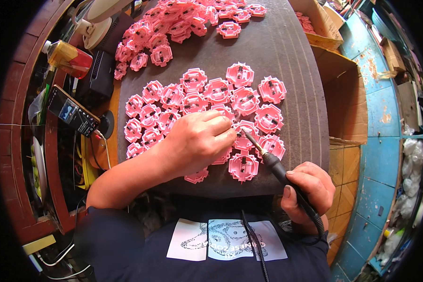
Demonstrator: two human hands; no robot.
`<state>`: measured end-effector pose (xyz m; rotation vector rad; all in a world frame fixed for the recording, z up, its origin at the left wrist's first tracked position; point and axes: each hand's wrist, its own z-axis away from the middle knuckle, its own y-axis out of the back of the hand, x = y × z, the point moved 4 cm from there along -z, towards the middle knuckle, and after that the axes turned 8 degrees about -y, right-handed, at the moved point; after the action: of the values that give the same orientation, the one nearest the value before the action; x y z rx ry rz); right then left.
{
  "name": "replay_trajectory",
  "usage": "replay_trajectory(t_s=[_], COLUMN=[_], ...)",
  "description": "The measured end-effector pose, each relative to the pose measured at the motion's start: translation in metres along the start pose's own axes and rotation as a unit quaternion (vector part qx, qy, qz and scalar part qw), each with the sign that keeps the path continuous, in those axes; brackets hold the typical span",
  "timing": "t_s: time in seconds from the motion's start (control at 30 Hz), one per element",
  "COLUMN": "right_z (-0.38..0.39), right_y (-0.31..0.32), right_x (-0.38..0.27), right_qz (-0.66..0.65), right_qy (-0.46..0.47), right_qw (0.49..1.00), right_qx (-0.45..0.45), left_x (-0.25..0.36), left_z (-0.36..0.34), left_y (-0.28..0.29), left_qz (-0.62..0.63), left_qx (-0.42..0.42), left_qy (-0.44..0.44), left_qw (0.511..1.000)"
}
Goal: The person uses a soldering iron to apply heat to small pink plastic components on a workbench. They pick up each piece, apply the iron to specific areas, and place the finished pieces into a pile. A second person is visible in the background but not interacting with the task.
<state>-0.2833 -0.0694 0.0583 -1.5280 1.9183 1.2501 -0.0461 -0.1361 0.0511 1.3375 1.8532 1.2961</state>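
Note:
My right hand [312, 188] grips a black-handled soldering iron [276, 168], its cord trailing down by my wrist. The iron's metal tip points up and left, over a round pink plastic part [243, 142] with small dark and metallic pieces inside. My left hand [199, 138] is closed beside the same part, fingers pinched together. Whatever those fingers hold, if anything, I cannot make out. Several similar pink parts [244, 167] lie in loose rows around both hands, open side up. My left hand and forearm cover some of them.
A heap of more pink parts [174, 26] lies at the far end of the dark work surface [293, 89]. Cardboard boxes [341, 96] stand along the right edge. At left are a propped phone [73, 112], a bottle of reddish liquid [69, 59] and cables.

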Motion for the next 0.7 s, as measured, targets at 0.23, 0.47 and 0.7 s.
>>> replay_trajectory(t_s=[0.23,0.47,0.7], right_z=[0.0025,0.0019,0.0026], right_y=[-0.0002,0.0007,-0.0013], right_x=[0.0010,-0.0008,0.0006], right_qz=[-0.001,0.000,-0.003], right_qy=[0.000,0.000,-0.004], right_qw=[1.000,1.000,1.000], right_qx=[0.008,0.014,0.009], left_x=[-0.0003,-0.0008,-0.0012], left_z=[0.0005,0.0023,0.0023], left_y=[0.0019,0.0039,0.0005], left_qz=[0.022,0.062,0.061], left_qx=[-0.008,-0.011,-0.021], left_qy=[0.009,0.022,0.017], left_qw=[1.000,0.998,0.998])
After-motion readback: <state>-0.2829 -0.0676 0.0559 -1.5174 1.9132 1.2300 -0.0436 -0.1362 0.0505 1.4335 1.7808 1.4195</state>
